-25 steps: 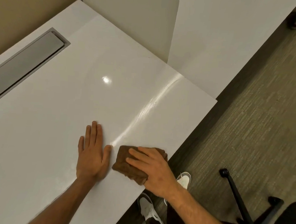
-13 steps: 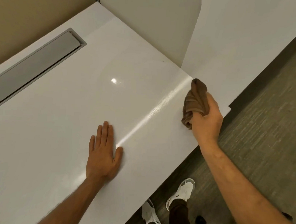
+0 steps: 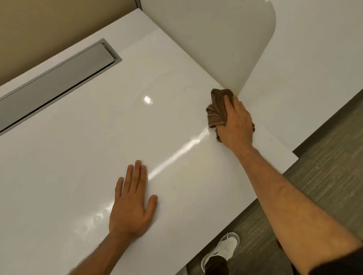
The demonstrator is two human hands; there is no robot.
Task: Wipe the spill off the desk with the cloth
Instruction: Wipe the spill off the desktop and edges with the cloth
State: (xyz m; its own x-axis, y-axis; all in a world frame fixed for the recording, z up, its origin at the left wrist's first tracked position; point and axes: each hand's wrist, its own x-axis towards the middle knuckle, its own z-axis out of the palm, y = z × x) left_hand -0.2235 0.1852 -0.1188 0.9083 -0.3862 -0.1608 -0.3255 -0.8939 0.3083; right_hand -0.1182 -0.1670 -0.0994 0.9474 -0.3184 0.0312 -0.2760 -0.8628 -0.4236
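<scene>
A crumpled brown cloth [image 3: 216, 108] is pressed onto the white desk [image 3: 70, 163] near its far right corner, at the foot of the divider panel. My right hand [image 3: 237, 124] covers most of the cloth and grips it. A glossy wet-looking streak [image 3: 182, 150] runs diagonally across the desk from the cloth toward my left hand [image 3: 131, 206]. That hand lies flat, palm down, fingers together, holding nothing. A few faint droplets [image 3: 97, 218] glint just left of its wrist.
A grey recessed cable tray lid [image 3: 50, 86] runs along the desk's back left. A white rounded divider panel [image 3: 213, 40] stands at the right, with a second desk [image 3: 318, 71] beyond it. The desk's front edge drops to grey carpet [image 3: 333, 155], where my white shoe [image 3: 223, 251] shows.
My right hand carried the cloth from the front edge near my left hand, lifted it, and set it down at the far right corner by the divider. The left hand stayed flat.
</scene>
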